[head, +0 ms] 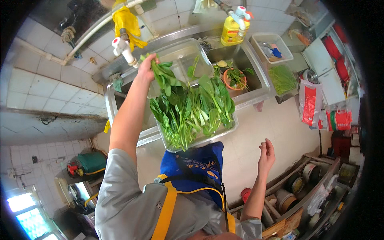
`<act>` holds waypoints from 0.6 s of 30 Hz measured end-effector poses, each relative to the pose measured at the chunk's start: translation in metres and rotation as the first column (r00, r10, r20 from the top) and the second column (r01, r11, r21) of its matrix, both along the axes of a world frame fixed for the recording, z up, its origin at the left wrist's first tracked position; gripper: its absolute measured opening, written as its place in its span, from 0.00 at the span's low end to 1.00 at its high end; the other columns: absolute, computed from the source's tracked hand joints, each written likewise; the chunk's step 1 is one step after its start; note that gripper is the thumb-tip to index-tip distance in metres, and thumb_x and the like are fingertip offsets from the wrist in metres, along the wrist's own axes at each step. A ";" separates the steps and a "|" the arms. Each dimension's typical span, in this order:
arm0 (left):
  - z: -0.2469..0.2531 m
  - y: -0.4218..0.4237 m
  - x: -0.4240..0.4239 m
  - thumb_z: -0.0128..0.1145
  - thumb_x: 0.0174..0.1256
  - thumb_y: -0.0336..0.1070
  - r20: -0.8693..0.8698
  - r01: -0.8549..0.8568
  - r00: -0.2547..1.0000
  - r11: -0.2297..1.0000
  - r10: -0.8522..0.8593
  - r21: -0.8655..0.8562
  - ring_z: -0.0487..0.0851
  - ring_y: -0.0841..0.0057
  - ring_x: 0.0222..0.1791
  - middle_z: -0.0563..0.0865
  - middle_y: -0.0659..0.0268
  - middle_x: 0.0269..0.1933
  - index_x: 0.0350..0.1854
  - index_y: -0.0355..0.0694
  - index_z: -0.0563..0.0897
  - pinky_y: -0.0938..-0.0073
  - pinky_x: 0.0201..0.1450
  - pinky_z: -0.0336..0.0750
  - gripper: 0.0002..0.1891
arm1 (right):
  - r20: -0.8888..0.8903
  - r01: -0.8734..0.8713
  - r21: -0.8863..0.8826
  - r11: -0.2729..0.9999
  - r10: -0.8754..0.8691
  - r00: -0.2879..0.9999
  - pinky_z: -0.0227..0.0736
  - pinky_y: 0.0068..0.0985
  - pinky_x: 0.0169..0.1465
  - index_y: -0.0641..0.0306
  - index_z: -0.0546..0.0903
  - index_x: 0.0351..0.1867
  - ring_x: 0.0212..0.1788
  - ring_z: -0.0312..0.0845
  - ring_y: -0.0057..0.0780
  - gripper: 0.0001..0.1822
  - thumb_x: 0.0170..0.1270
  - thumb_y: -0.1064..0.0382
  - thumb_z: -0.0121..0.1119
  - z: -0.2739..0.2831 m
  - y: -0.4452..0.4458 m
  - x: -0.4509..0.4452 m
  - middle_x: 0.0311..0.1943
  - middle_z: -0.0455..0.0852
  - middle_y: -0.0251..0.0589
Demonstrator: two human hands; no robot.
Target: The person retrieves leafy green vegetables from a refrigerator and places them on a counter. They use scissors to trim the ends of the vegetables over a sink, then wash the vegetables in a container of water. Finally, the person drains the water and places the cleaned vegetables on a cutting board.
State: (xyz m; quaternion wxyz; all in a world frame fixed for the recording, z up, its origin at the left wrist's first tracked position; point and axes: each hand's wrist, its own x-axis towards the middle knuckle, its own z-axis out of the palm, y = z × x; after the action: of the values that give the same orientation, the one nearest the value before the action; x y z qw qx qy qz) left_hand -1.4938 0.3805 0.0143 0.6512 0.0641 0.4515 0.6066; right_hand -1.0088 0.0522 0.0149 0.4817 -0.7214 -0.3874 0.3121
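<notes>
My left hand [147,67] grips the stem end of a bunch of leafy greens [166,78], held over the steel sink [255,96] close to a white tap [126,54]. The leaves hang down toward a clear plastic tub [235,126] heaped with more greens [177,111], stems mostly facing me. Behind it, a second clear tub [180,57] sits in the sink, with a loose leaf [193,68] at its right side. Off to the right, away from the sink, my right hand [266,154] is raised in the air with nothing in it, fingers slightly bent.
In the right basin lies an orange colander [244,78] with leafy scraps. A yellow detergent jug [232,31] stands behind it, under another tap [240,18]. Yellow rubber gloves [127,25] hang at the back. Further right are a white bin [271,48] and a tub of thin greens [282,79].
</notes>
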 end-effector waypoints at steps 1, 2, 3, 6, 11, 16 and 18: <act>-0.009 0.017 -0.004 0.57 0.66 0.36 -0.057 -0.023 0.998 0.999 0.022 -0.030 0.74 0.73 0.20 0.75 0.64 0.22 0.33 0.40 0.73 0.70 0.22 0.71 0.07 | 0.007 -0.061 -0.038 0.997 0.062 0.998 0.74 0.21 0.48 0.68 0.79 0.54 0.41 0.79 0.24 0.15 0.70 0.64 0.55 0.005 0.022 -0.003 0.41 0.83 0.38; -0.010 0.034 0.004 0.57 0.65 0.35 -0.191 0.003 0.982 1.000 -0.009 -0.031 0.74 0.72 0.19 0.75 0.63 0.22 0.34 0.40 0.73 0.69 0.22 0.70 0.07 | 0.016 -0.109 -0.071 0.992 0.110 0.994 0.74 0.21 0.47 0.67 0.79 0.54 0.40 0.79 0.24 0.15 0.70 0.64 0.55 0.008 0.045 -0.006 0.41 0.83 0.37; -0.008 0.047 0.011 0.57 0.64 0.34 -0.323 0.024 0.946 0.999 -0.037 -0.044 0.74 0.71 0.19 0.76 0.63 0.22 0.35 0.39 0.74 0.68 0.22 0.70 0.07 | 0.042 -0.159 -0.063 0.985 0.162 0.986 0.75 0.21 0.45 0.67 0.80 0.53 0.39 0.79 0.24 0.14 0.69 0.65 0.56 0.007 0.068 -0.008 0.39 0.84 0.37; -0.028 0.073 0.004 0.62 0.57 0.36 -0.682 0.084 0.720 0.991 -0.132 -0.103 0.78 0.70 0.20 0.80 0.58 0.24 0.38 0.33 0.75 0.67 0.25 0.73 0.14 | 0.100 -0.391 -0.059 0.918 0.395 0.913 0.75 0.20 0.42 0.66 0.79 0.53 0.40 0.80 0.24 0.14 0.67 0.66 0.57 0.000 0.148 -0.017 0.39 0.84 0.39; -0.068 0.082 0.013 0.67 0.50 0.47 -0.968 -0.001 0.090 0.972 -0.236 -0.237 0.84 0.60 0.43 0.84 0.49 0.43 0.60 0.34 0.69 0.63 0.45 0.77 0.36 | 0.255 -0.751 0.002 0.660 0.726 0.639 0.77 0.28 0.44 0.66 0.79 0.52 0.41 0.82 0.37 0.15 0.65 0.65 0.57 0.008 0.280 -0.094 0.42 0.85 0.47; -0.080 0.047 0.032 0.66 0.53 0.53 -0.866 -0.051 -0.212 0.891 -0.452 -0.452 0.71 0.55 0.63 0.71 0.51 0.64 0.72 0.42 0.58 0.61 0.61 0.69 0.46 | 0.172 -0.818 -0.352 0.454 0.891 0.420 0.73 0.42 0.50 0.78 0.74 0.53 0.48 0.80 0.54 0.28 0.68 0.50 0.50 -0.040 0.377 -0.184 0.41 0.84 0.61; -0.087 0.012 0.026 0.65 0.56 0.49 -0.920 -0.013 -0.301 0.965 -0.252 -0.261 0.74 0.55 0.57 0.77 0.53 0.57 0.61 0.41 0.72 0.61 0.58 0.71 0.32 | 0.072 -0.763 -0.551 0.338 0.930 0.361 0.72 0.42 0.53 0.83 0.73 0.52 0.50 0.79 0.56 0.31 0.68 0.47 0.51 -0.043 0.402 -0.224 0.44 0.82 0.67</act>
State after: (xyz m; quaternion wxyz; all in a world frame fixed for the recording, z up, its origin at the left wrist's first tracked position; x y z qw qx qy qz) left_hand -1.4676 0.3929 -0.0728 0.0874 0.5148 0.8290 0.1999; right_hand -1.2331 0.4546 -0.0280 -0.0145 -0.5325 -0.7161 0.4511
